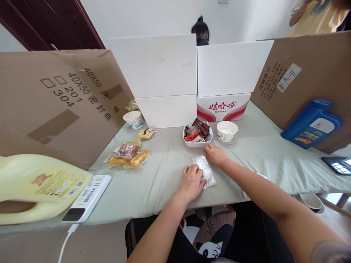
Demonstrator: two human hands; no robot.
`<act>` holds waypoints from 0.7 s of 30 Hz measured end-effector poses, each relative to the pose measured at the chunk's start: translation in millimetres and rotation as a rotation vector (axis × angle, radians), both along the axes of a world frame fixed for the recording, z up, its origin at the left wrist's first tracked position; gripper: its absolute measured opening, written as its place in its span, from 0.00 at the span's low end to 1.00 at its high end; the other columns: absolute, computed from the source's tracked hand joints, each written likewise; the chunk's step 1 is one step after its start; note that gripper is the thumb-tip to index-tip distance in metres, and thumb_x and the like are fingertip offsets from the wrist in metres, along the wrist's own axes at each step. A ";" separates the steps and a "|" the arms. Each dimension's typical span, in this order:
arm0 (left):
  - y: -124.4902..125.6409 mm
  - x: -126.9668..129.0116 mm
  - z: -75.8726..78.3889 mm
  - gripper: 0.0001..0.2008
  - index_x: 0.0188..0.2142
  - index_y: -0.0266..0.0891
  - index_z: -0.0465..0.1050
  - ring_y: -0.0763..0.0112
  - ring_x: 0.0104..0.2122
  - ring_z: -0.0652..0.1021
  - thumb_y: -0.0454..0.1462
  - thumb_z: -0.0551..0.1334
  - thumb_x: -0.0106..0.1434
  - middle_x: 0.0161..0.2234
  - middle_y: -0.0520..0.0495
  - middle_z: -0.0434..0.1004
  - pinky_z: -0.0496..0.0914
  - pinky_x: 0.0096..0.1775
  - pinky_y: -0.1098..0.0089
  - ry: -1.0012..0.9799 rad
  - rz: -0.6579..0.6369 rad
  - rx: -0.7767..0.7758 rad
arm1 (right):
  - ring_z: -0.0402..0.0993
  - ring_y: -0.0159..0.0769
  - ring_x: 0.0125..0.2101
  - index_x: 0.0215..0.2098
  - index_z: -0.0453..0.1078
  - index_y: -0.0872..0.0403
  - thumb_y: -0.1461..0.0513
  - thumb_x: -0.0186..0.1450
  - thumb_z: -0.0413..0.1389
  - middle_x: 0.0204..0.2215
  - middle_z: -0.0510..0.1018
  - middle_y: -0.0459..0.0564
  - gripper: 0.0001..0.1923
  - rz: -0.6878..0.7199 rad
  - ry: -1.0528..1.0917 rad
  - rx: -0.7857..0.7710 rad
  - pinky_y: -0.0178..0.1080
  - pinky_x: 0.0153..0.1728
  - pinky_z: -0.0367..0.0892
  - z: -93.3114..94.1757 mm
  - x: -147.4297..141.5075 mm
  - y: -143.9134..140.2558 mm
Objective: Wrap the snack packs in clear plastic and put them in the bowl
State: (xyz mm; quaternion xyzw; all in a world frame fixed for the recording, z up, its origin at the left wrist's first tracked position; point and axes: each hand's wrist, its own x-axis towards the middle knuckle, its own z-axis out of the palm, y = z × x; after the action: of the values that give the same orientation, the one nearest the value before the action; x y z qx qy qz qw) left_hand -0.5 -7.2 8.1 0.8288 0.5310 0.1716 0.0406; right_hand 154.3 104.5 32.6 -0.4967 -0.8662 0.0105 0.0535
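- Sheet of clear, crinkled, bubbly plastic (207, 170) lies flat on the pale green cloth-covered surface (167, 160), just in front of the white rounded-square bowl (197, 144) heaped with brown and red wrapped snacks (201, 128).
- I have the left hand (192, 180) resting palm down on that sheet, fingers loosely spread, clenching nothing I can see.
- My right hand (216, 155) has its fingertips by the bowl's near right corner; over the head feed I cannot tell whether they grip.
- I judge the plastic light, soft and slippery, best pinched at its free right edge.
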 end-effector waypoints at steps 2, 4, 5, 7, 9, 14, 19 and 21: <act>-0.8 -1.7 -0.1 0.09 0.40 0.39 0.70 0.59 0.49 0.71 0.38 0.64 0.61 0.48 0.42 0.69 0.61 0.53 0.54 -0.017 0.003 -0.015 | 0.68 0.47 0.45 0.46 0.69 0.62 0.64 0.70 0.44 0.43 0.72 0.64 0.14 -0.021 0.034 0.039 0.46 0.45 0.62 8.2 12.1 -6.0; -1.0 -3.3 0.7 0.11 0.42 0.39 0.69 0.57 0.52 0.69 0.39 0.64 0.60 0.51 0.41 0.68 0.60 0.55 0.53 -0.033 0.006 -0.017 | 0.65 0.45 0.47 0.46 0.70 0.58 0.61 0.70 0.48 0.42 0.73 0.60 0.13 0.115 0.113 0.047 0.45 0.48 0.61 11.0 20.4 -25.8; -0.8 -4.4 1.4 0.13 0.44 0.39 0.69 0.56 0.54 0.68 0.39 0.63 0.60 0.52 0.40 0.68 0.59 0.55 0.52 -0.037 0.006 -0.017 | 0.65 0.43 0.45 0.45 0.70 0.57 0.59 0.69 0.50 0.41 0.73 0.57 0.12 0.225 0.161 0.032 0.44 0.48 0.61 9.9 23.3 -40.2; -0.4 -7.3 3.6 0.15 0.47 0.39 0.68 0.55 0.57 0.65 0.38 0.62 0.61 0.55 0.39 0.67 0.57 0.56 0.51 -0.046 -0.002 -0.024 | 0.66 0.41 0.42 0.43 0.70 0.55 0.56 0.67 0.53 0.39 0.74 0.54 0.13 0.431 0.228 -0.029 0.43 0.45 0.63 3.4 28.1 -73.9; -0.5 -10.1 6.4 0.11 0.46 0.40 0.69 0.57 0.56 0.66 0.36 0.60 0.63 0.53 0.41 0.69 0.58 0.56 0.53 -0.065 -0.029 -0.043 | 0.66 0.41 0.41 0.45 0.69 0.56 0.55 0.64 0.57 0.39 0.73 0.54 0.15 0.466 0.205 -0.065 0.44 0.43 0.63 -6.5 33.6 -107.9; -2.5 -9.1 10.0 0.11 0.44 0.42 0.73 0.63 0.48 0.70 0.31 0.58 0.63 0.46 0.46 0.74 0.64 0.51 0.59 -0.108 -0.096 -0.072 | 0.64 0.42 0.41 0.50 0.66 0.55 0.59 0.64 0.57 0.40 0.72 0.53 0.17 0.429 0.157 -0.033 0.45 0.42 0.61 -30.5 48.4 -164.9; -2.3 -3.6 7.1 0.14 0.48 0.43 0.73 0.61 0.49 0.69 0.32 0.60 0.62 0.48 0.46 0.74 0.63 0.51 0.57 -0.093 -0.109 -0.075 | 0.64 0.40 0.37 0.45 0.68 0.55 0.68 0.66 0.48 0.35 0.72 0.52 0.12 0.387 0.261 0.081 0.44 0.40 0.61 -36.4 50.9 -178.3; -1.8 -3.9 5.5 0.15 0.48 0.44 0.73 0.61 0.50 0.68 0.32 0.61 0.62 0.49 0.46 0.73 0.63 0.53 0.56 -0.105 -0.110 -0.075 | 0.65 0.41 0.41 0.44 0.69 0.55 0.68 0.66 0.48 0.38 0.73 0.54 0.11 0.430 0.301 0.105 0.45 0.45 0.61 -29.8 50.5 -173.6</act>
State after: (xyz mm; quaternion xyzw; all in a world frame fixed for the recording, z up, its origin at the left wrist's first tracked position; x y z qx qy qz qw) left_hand -4.4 -9.0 13.5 0.8446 0.4877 0.1923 0.1085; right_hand 204.8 -69.2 2.8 -0.2905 -0.9335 0.0504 0.2042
